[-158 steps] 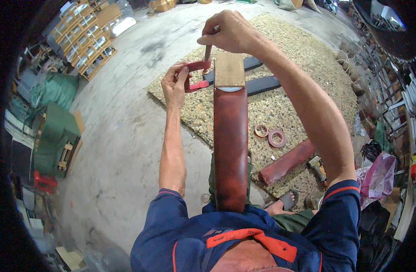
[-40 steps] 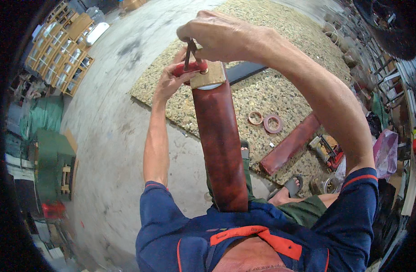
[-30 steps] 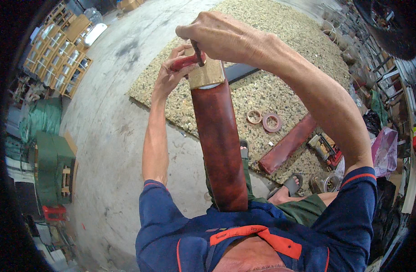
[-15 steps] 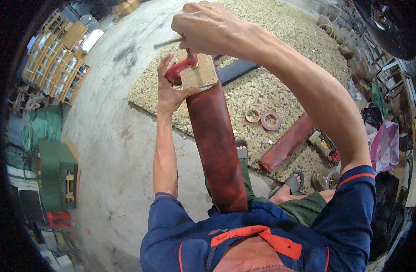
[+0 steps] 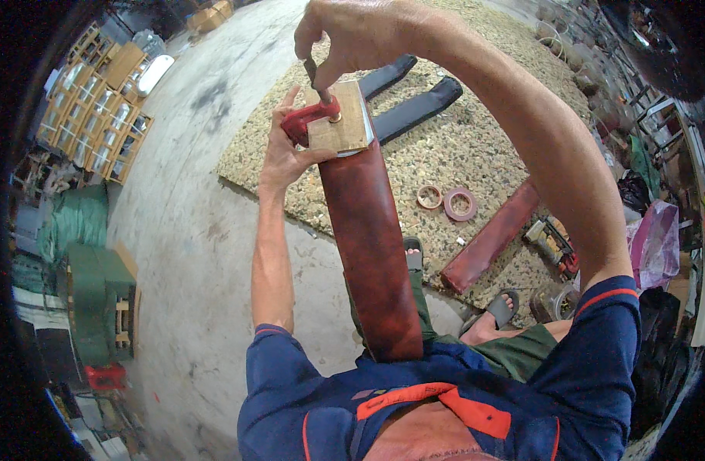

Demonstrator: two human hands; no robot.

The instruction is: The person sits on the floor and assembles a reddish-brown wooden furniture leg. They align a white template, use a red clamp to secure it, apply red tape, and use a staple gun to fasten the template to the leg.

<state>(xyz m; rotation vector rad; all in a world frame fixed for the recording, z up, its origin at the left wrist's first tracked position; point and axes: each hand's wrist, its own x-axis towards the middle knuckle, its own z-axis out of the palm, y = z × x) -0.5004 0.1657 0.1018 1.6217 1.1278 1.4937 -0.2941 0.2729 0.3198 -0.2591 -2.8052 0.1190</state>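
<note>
A long reddish-brown leather-covered piece (image 5: 374, 253) slants from my lap away from me. On its far end lies a square wooden block (image 5: 351, 132) with a pale sheet showing beneath its edge. A red C-clamp (image 5: 300, 120) presses down on the block; its lower jaw is hidden. My left hand (image 5: 279, 160) wraps round the left side of the clamp and block, thumb along the block's near edge. Above, my right hand (image 5: 360, 40) pinches the clamp's turning bar (image 5: 312, 72) between thumb and fingers.
Beyond the block, two black padded strips (image 5: 422, 109) lie on a speckled foam slab (image 5: 506, 115). Two tape rolls (image 5: 459, 204), another reddish-brown strip (image 5: 491, 234) and a staple gun (image 5: 552, 244) rest nearer on the right. Wooden crates (image 5: 95, 111) stand far left.
My right hand has turned the clamp's bar from lying nearly level to pointing up and away, and has shifted its fingers on it. My left hand keeps its grip.
</note>
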